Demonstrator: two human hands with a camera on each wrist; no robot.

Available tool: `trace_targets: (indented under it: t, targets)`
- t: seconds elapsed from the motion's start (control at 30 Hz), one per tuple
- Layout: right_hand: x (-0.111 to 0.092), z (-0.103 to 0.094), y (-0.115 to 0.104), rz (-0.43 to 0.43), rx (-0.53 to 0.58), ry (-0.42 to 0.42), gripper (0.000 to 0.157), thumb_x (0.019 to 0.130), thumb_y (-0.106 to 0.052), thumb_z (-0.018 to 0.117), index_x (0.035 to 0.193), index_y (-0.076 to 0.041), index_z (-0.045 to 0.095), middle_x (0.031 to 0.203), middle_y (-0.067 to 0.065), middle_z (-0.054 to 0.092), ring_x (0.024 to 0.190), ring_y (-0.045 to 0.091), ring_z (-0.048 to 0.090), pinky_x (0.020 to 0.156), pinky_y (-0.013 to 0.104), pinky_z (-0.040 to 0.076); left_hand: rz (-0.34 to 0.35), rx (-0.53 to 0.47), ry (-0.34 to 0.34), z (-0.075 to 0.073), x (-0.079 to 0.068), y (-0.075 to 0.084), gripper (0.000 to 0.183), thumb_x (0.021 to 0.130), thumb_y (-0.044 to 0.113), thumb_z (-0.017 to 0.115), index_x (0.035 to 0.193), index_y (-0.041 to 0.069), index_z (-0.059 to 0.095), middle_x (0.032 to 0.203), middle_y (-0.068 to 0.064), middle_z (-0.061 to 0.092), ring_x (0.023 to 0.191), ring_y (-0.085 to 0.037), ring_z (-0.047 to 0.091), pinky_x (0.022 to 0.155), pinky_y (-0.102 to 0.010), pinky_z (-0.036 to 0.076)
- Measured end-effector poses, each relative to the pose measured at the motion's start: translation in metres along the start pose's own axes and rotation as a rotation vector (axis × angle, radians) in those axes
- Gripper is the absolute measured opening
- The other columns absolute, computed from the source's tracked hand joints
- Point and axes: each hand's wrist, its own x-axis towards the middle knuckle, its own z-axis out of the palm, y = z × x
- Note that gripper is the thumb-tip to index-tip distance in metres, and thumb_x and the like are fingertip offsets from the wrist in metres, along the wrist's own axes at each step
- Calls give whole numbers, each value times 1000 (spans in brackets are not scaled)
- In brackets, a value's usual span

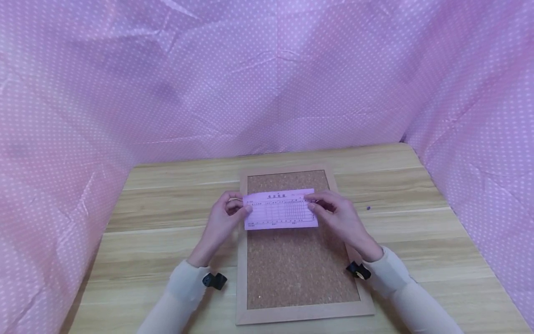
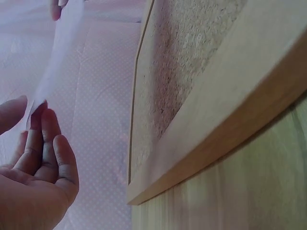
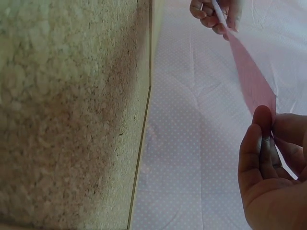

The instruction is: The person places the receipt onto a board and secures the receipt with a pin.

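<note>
A pink printed form slip point(image 1: 279, 211) with a ruled table is stretched between two hands above the cork board point(image 1: 300, 273). At its left edge my left hand point(image 1: 223, 222) pinches the paper between thumb and fingers. My right hand point(image 1: 340, 220) pinches the right edge near the upper corner. Seen edge-on in the left wrist view, the slip point(image 2: 57, 52) stands away from the board's frame point(image 2: 225, 115). In the right wrist view the pink underside of the slip point(image 3: 252, 79) shows, with the right thumb and fingers point(image 3: 262, 115) on its end.
The wood-framed cork board lies on a wooden table point(image 1: 158, 222). A small dark purple object point(image 1: 368, 208) lies on the tabletop right of the board. Pink dotted cloth point(image 1: 267, 83) hangs behind and at both sides. Black bands with devices point(image 1: 214, 280) sit at both wrists.
</note>
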Motion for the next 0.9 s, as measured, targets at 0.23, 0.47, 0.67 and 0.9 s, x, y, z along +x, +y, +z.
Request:
trace_targets:
  t: [0.23,0.47,0.67,0.9]
  targets:
    - [0,-3,2,42,32,-6,21,99,-6,70,119,-7,76,113,5,72,88,18,64,70,23,53,8,-49,-24,4,2,-2,60,94,6,74,147,8,48,109,-16,74,99,-24,70,89,-27,55]
    - [0,-8,6,69,44,2,21,100,-11,70,120,-8,75,108,4,72,81,19,60,65,23,49,92,-13,-47,6,0,-5,51,96,4,70,144,10,57,114,-18,74,103,-25,70,89,-26,56]
    - [0,-9,9,64,62,7,22,100,-12,70,120,-6,75,111,6,73,84,18,61,67,22,50,108,-7,-40,8,1,-6,55,97,1,68,148,12,53,112,-18,75,100,-25,71,86,-25,56]
    - [0,-11,11,69,76,4,22,101,-14,69,121,-7,75,108,5,73,81,17,59,65,22,49,108,22,-63,11,0,-6,47,97,5,70,142,12,60,118,-12,74,106,-25,68,92,-30,54]
